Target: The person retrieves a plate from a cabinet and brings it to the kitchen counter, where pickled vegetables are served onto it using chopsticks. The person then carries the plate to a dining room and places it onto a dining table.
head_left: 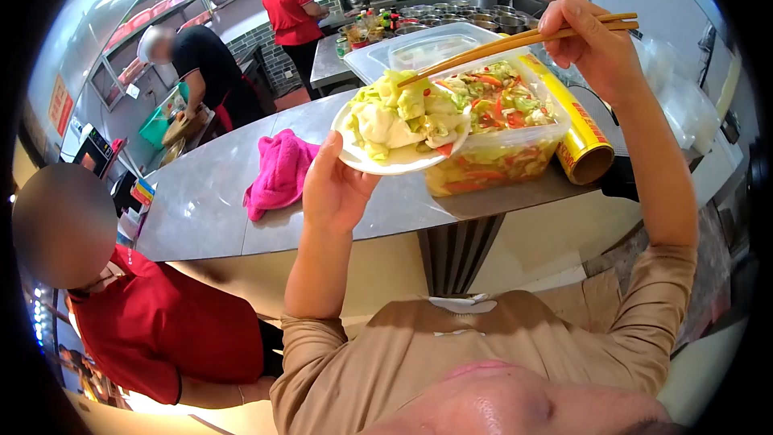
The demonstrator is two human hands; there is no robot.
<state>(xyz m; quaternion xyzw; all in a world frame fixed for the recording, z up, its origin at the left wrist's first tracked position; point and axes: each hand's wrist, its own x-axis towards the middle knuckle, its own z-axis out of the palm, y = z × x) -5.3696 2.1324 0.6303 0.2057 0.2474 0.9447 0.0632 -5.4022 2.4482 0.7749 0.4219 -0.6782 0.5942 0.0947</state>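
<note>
A white plate (392, 164) heaped with pale green cabbage (396, 122) is held up by my left hand (336, 187), thumb on the rim. In my right hand (592, 40) are wooden chopsticks (507, 45), their tips touching the cabbage from the right. Just behind and right of the plate stands a clear plastic tub (498, 167) full of cabbage and red pepper pieces in liquid. The tub is uncovered, and a translucent lid (374, 60) lies behind it.
A pink cloth (282, 171) lies on the grey counter (197, 208). Right of the tub is a yellow roll (576, 133). A person in red (185, 318) stands at the near left; two people work farther back. Metal bowls (475, 18) fill the back counter.
</note>
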